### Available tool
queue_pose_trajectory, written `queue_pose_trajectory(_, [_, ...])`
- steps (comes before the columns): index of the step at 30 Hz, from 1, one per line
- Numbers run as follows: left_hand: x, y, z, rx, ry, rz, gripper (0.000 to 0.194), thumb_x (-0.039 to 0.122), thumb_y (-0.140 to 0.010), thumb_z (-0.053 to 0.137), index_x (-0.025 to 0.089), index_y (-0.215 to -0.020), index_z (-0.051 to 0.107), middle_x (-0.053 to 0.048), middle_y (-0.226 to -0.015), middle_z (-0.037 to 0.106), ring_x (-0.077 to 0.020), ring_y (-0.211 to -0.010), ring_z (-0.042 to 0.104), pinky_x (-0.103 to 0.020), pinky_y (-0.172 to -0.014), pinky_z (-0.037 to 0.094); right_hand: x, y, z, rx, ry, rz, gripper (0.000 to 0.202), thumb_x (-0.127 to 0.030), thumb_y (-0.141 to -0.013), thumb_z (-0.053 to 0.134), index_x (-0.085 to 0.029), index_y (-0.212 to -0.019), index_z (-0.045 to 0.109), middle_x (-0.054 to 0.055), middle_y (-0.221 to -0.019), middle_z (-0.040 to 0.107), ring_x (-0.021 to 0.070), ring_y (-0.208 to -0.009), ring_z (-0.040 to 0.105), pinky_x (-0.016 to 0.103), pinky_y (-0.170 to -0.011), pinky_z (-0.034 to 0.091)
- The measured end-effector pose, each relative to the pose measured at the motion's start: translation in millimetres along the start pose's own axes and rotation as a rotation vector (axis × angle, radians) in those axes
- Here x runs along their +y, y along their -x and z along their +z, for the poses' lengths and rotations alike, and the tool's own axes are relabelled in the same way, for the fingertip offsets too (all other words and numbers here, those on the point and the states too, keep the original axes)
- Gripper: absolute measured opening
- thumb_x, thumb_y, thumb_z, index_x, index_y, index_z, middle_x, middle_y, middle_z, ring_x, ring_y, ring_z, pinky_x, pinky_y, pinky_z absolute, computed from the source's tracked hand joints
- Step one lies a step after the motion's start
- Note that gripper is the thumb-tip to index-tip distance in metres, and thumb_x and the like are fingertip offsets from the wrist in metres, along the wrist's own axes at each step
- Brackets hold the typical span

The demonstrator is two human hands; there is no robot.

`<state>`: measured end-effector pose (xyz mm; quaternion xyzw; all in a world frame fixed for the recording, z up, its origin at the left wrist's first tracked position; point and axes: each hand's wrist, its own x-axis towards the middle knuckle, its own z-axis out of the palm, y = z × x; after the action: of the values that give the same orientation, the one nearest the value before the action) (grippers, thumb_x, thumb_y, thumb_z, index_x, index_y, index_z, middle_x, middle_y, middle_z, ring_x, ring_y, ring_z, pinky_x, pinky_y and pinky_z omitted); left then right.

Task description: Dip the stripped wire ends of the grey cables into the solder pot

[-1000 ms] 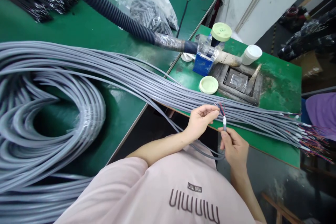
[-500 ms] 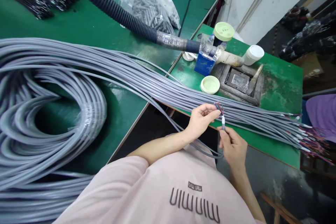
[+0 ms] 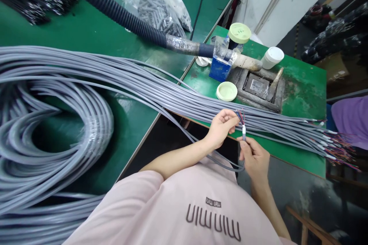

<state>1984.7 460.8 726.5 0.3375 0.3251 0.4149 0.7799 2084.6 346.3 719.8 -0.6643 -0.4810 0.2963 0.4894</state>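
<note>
Right hand (image 3: 255, 157) pinching grey cable (image 3: 244, 136) just below its white sleeve (image 3: 244, 128), end pointing up. Left hand (image 3: 222, 128) fingers closed at the fanned coloured wires (image 3: 240, 116); can't tell which strands they grip. Cable end sits in front of the big cable bundle (image 3: 184, 101), near the green bench's (image 3: 304, 92) edge.
</note>
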Motion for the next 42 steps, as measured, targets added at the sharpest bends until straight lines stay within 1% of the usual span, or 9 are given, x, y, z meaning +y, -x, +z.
queue_pose_trajectory(3, [-0.3,7.0,0.2,0.031,-0.068,0.083,0.025,0.029,-0.072,0.076,0.015,-0.078,0.056,0.006,-0.057,0.054,-0.0026,-0.046,0.043,-0.014,-0.044,0.035,1.5,0.2,-0.9,0.015,0.008,0.003,0.017,-0.030,-0.094,0.055,-0.020,-0.100,0.068,-0.008,-0.049,0.053,0.0069,-0.044,0.049,0.018,-0.050,0.041])
queue_pose_trajectory(8, [1.1,11.7,-1.3,0.038,-0.149,0.099,0.022,0.032,-0.074,0.075,0.015,-0.081,0.063,0.006,-0.059,0.054,-0.0021,-0.047,0.043,-0.014,-0.046,0.036,1.2,-0.5,1.0,0.015,0.037,-0.008,0.017,-0.029,-0.094,0.055,-0.021,-0.099,0.068,-0.008,-0.049,0.053,0.0067,-0.044,0.049,0.018,-0.052,0.041])
queue_pose_trajectory(16, [5.5,13.9,1.3,0.057,-0.202,0.173,0.023,0.033,-0.072,0.077,0.015,-0.080,0.065,0.004,-0.061,0.056,-0.0035,-0.051,0.046,-0.016,-0.049,0.038,-1.0,-1.7,3.8,0.014,0.046,-0.019,0.017,-0.029,-0.093,0.055,-0.020,-0.099,0.068,-0.008,-0.050,0.053,0.0072,-0.045,0.049,0.019,-0.052,0.041])
queue_pose_trajectory(22, [-0.2,13.4,-1.6,0.058,-0.250,0.273,0.021,0.031,-0.073,0.077,0.015,-0.080,0.065,0.003,-0.064,0.058,-0.0046,-0.055,0.050,-0.017,-0.054,0.042,-1.6,-2.7,5.3,0.015,0.069,-0.041,0.019,-0.029,-0.093,0.054,-0.019,-0.099,0.068,-0.007,-0.052,0.054,0.0079,-0.045,0.049,0.020,-0.051,0.040])
queue_pose_trajectory(26, [-3.7,12.8,-2.9,0.079,-0.279,0.336,0.019,0.029,-0.073,0.077,0.016,-0.080,0.066,0.002,-0.068,0.061,-0.0049,-0.058,0.051,-0.017,-0.057,0.043,-3.4,-1.9,5.6,0.013,0.074,-0.036,0.020,-0.031,-0.094,0.053,-0.018,-0.098,0.068,-0.006,-0.052,0.054,0.0084,-0.044,0.049,0.021,-0.050,0.040])
queue_pose_trajectory(30, [-4.1,12.1,-3.1,0.083,-0.296,0.342,0.018,0.030,-0.073,0.077,0.017,-0.080,0.067,0.002,-0.069,0.061,-0.0059,-0.060,0.052,-0.018,-0.058,0.044,-5.0,-2.9,5.9,0.016,0.111,-0.046,0.022,-0.033,-0.094,0.052,-0.018,-0.097,0.068,-0.004,-0.056,0.059,0.0097,-0.047,0.053,0.022,-0.052,0.042])
queue_pose_trajectory(34, [-4.5,10.6,-3.6,0.077,-0.327,0.373,0.016,0.030,-0.073,0.077,0.017,-0.081,0.070,0.000,-0.076,0.061,-0.0071,-0.065,0.055,-0.019,-0.061,0.046,-4.6,-4.3,7.3,0.004,0.141,-0.060,0.024,-0.034,-0.094,0.051,-0.018,-0.099,0.068,-0.002,-0.060,0.063,0.0118,-0.052,0.058,0.023,-0.055,0.044])
queue_pose_trajectory(39, [-2.5,10.7,-1.2,0.073,-0.230,0.285,0.019,0.029,-0.072,0.078,0.017,-0.081,0.066,0.003,-0.068,0.061,-0.0053,-0.059,0.054,-0.018,-0.059,0.045,-4.1,-4.4,8.6,0.016,0.147,-0.072,0.023,-0.033,-0.094,0.051,-0.018,-0.099,0.068,0.000,-0.063,0.066,0.0130,-0.056,0.062,0.023,-0.058,0.045])
queue_pose_trajectory(42, [-0.9,11.3,0.4,0.078,-0.205,0.256,0.021,0.028,-0.072,0.078,0.016,-0.082,0.064,0.003,-0.068,0.060,-0.0043,-0.058,0.053,-0.016,-0.058,0.044,-4.1,-4.3,8.7,0.016,0.153,-0.086,0.022,-0.033,-0.095,0.051,-0.018,-0.099,0.068,0.000,-0.065,0.067,0.0133,-0.058,0.063,0.023,-0.059,0.046])
